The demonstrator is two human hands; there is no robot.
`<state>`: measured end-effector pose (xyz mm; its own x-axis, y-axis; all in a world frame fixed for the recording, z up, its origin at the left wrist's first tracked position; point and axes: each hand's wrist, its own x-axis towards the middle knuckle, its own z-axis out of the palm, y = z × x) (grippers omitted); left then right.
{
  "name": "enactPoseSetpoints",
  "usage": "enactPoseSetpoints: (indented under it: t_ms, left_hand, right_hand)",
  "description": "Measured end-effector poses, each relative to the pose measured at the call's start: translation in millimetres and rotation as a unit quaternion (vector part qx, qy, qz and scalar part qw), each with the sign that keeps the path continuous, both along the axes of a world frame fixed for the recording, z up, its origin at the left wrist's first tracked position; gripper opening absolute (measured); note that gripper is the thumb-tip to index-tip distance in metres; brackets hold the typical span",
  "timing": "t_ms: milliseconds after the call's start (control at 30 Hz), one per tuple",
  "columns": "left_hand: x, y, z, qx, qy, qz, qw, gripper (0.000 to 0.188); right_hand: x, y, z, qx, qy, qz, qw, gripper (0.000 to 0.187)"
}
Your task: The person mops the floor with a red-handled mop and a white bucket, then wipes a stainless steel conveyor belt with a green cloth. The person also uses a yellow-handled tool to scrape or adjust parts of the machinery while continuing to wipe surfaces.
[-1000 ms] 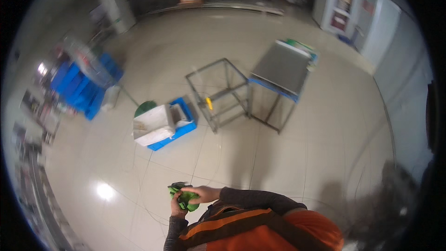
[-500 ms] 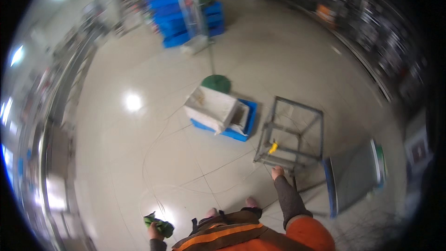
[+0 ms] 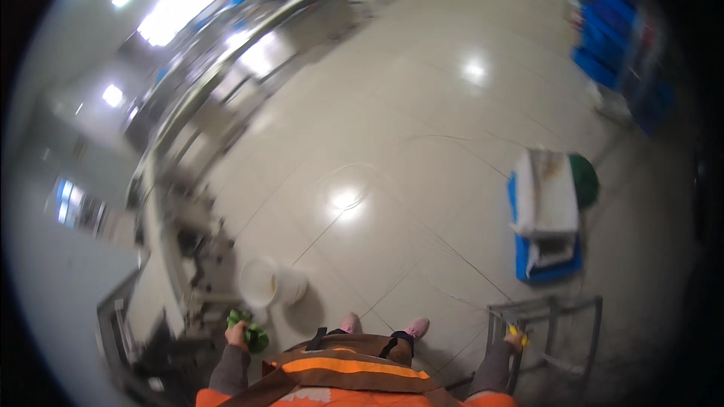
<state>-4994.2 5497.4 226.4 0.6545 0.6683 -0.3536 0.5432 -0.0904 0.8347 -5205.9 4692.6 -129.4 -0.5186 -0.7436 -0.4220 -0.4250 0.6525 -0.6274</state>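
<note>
Green bundle [image 3: 257, 339] is held in the left hand [image 3: 237, 334]; yellow piece [image 3: 513, 329] is met by the right hand [image 3: 515, 341]

The green bundle, which looks soft and crumpled, is gripped by the closed fingers of the left hand. It is crossed by these fingers near its middle: a smaller part is seen beyond the fingertips, and a larger part is pushed out at the right side of the hand. By this hand the bundle is kept above the floor [image 3: 422, 203], at the lower left of the view, just beside some machinery [image 3: 162, 256]. A white bucket [image 3: 290, 286] is placed near it.

The right hand is stretched to the other side, at the corner of a grey metal frame [image 3: 597, 320]. Bits of the yellow piece are seen above and beside its fingers, so contact is shown; but because of the blur it cannot be told whether the fingers are closed around it.

Farther up on the right, a white box [image 3: 547, 188] is seen together with a blue crate [image 3: 547, 270], and a dark green round thing [image 3: 585, 181] is partly covered by the box.
</note>
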Motion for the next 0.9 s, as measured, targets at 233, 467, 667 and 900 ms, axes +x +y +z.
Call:
enactPoseSetpoints:
  t_ms: [233,467,667,900]
  left_hand:
    - [-128.8,-12.9,45.3,-0.085,0.025,0.23,0.969,0.027]
    - [-252.9,46.0,31.4,-0.11,0.026,0.392,0.913,0.039]
    - [-382.5,144.0,-57.4,-0.109,0.046,0.497,0.86,0.071]
    - [-419.0,218.1,-42.8,-0.277,0.057,0.532,0.798,0.082]
  right_hand:
    - [76.6,48.3,167.1,-0.141,-0.06,0.181,0.971,0.048]
    - [213.9,122.5,236.6,-0.194,-0.328,0.345,0.858,0.042]
    - [315.3,315.4,363.2,-0.173,-0.461,0.503,0.71,0.039]
    - [321.2,580.4,432.2,-0.314,-0.384,0.736,0.461,0.023]
